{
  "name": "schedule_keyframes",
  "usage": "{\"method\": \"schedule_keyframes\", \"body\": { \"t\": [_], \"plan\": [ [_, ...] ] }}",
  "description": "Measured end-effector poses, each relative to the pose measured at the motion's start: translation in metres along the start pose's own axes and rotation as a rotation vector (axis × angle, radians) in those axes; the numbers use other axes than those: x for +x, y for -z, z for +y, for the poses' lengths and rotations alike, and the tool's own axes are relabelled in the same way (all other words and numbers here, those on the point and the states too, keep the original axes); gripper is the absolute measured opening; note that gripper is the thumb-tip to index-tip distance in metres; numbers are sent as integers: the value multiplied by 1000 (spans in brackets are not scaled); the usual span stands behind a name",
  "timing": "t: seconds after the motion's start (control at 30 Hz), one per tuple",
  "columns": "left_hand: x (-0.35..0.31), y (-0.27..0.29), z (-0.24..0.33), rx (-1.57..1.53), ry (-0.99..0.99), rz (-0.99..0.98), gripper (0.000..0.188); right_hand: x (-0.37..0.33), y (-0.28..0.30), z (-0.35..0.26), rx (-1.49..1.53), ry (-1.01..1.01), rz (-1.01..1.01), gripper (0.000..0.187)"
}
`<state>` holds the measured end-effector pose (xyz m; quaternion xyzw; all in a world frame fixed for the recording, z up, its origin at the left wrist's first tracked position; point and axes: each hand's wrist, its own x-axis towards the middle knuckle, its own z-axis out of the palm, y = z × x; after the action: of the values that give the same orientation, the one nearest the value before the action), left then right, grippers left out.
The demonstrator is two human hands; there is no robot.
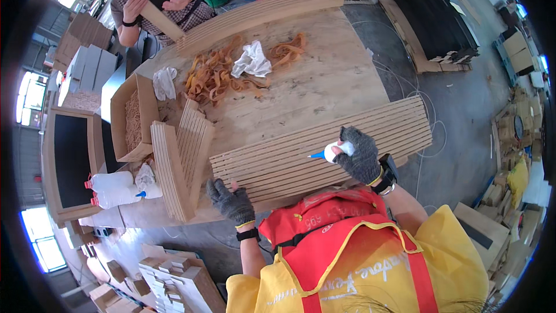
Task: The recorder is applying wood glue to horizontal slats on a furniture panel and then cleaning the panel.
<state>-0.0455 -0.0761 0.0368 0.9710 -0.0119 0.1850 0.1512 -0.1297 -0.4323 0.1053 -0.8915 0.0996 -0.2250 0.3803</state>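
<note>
Beneath the right hand [360,154], closed round a white squeeze bottle [332,152], lie long wooden strips [278,164]; too hard a squeeze could spill liquid onto them, while the loosely spread left hand [231,202], beside their left end, might nudge them askew

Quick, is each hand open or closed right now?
Left hand: loosely open, beside the wooden strips.
Right hand: closed around a white bottle with a blue tip.
</note>
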Motion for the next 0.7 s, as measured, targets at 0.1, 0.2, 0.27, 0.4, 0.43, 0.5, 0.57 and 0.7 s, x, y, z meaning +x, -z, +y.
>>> {"method": "schedule_keyframes", "body": {
  "t": [0.1,0.2,0.27,0.4,0.43,0.5,0.57,0.7],
  "plan": [
    [-6,-11,45,-57,-112,-21,43,4,24,17,9,-6,-10,31],
    [-15,-28,95,-101,-238,-59,46,6,47,39,28,-11,-22,31],
    [-21,-42,127,-164,-317,-105,49,6,64,55,37,-11,-19,32],
    [-33,-66,178,-258,-461,-135,57,6,100,85,13,21,-24,33],
    [-37,-71,187,-263,-462,-142,57,6,109,92,7,8,-29,33],
    [-44,-79,207,-259,-459,-180,59,4,127,108,-7,0,-31,33],
    [-50,-83,226,-243,-444,-180,60,4,146,123,-21,-5,-36,33],
    [-56,-88,253,-222,-407,-185,62,8,182,144,-23,-44,-68,33]
  ]
}}
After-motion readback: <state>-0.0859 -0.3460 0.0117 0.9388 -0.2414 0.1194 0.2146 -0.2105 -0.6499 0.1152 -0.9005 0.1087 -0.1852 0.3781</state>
